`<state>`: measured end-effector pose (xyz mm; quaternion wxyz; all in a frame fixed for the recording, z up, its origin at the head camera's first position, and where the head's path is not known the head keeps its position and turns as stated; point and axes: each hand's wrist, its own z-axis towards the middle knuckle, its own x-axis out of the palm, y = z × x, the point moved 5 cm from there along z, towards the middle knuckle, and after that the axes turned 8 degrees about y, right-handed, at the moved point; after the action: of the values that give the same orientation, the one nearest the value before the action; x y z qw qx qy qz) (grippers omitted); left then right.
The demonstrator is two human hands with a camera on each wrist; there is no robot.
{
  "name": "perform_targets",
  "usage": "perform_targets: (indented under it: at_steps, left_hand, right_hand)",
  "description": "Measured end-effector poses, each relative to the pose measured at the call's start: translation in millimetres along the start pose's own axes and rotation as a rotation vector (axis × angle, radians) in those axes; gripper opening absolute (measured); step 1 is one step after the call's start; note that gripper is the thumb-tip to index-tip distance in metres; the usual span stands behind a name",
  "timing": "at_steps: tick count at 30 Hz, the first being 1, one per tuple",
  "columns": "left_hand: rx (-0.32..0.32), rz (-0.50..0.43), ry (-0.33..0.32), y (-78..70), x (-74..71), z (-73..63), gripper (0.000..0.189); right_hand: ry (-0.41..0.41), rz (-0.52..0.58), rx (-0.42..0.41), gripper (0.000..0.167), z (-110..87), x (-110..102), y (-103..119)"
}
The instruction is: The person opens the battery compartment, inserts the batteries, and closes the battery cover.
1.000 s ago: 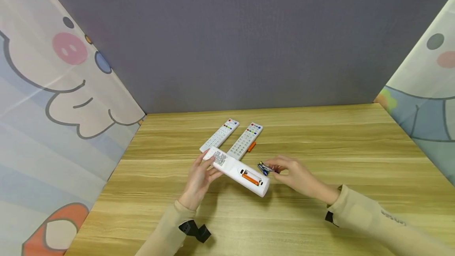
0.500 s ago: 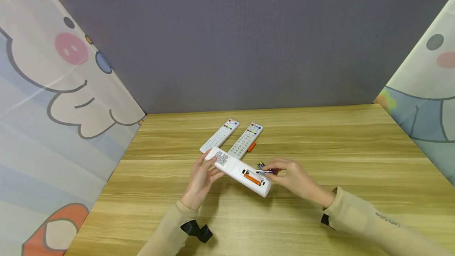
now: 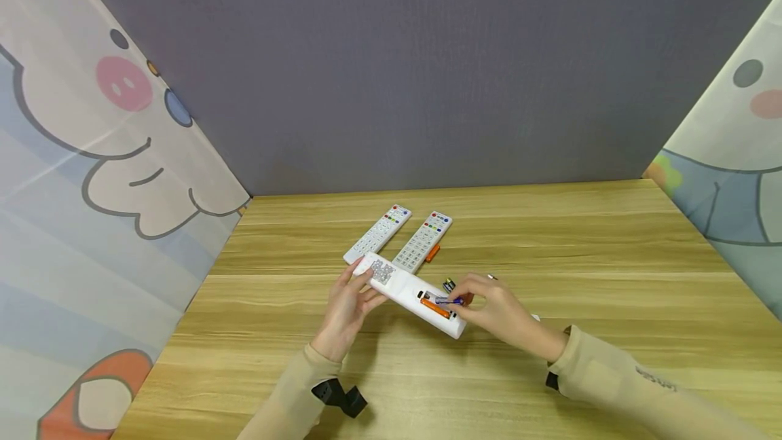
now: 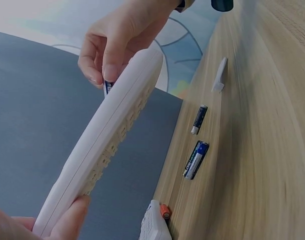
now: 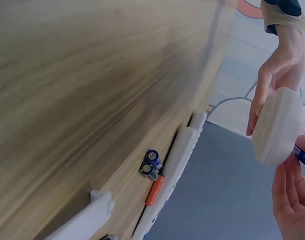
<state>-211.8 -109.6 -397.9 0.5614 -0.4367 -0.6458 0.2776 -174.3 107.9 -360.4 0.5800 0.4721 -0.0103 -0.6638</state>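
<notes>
remote [image 3: 404, 291] held off the table [image 3: 617, 257], back side up, presumably to keep the battery bay [image 3: 429, 295] bared; gripped by the left hand [image 3: 342, 312] at the opposite end, leaving the bay end free. blue battery [image 3: 449, 301] pinched by the right hand [image 3: 502, 309], at the bay beside an orange battery [image 3: 434, 308] lying inside; whether fully seated, impossible to tell. two more remotes [image 3: 423, 242] button-side up just behind, side by side, apart; loose batteries [image 4: 196, 160] and a white piece [image 4: 220, 76], maybe the cover, on the table, probably for easy reach. back edge of the table against a grey panel [image 3: 452, 73], well beyond both hands; open wood to the right and in front, ample room for drawing back.
</notes>
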Motion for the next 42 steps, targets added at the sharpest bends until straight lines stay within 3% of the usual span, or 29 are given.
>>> perform_targets:
  at_steps: [8, 26, 31, 36, 42]
  left_hand:
    - [0.001, -0.020, 0.008, 0.8, 1.1, 0.5, 0.046]
    - [0.002, -0.021, 0.023, 0.7, 3.6, -1.0, 0.046]
    - [0.004, -0.014, 0.023, 0.7, 2.5, -0.8, 0.046]
    - [0.001, -0.005, 0.026, -0.2, 1.1, -1.3, 0.046]
    - [-0.003, -0.010, 0.022, -0.8, 0.4, -2.1, 0.046]
  right_hand:
    - [-0.033, -0.037, -0.070, 0.027, 0.8, 1, 3]
    - [-0.034, -0.014, -0.042, 0.023, -0.4, 5, -1]
    - [0.018, 0.027, 0.047, 0.018, -2.1, 3, -5]
    - [0.095, 0.139, 0.198, 0.016, -5.9, 0, -12]
    - [0.173, 0.310, 0.298, 0.019, -11.6, 0, -19]
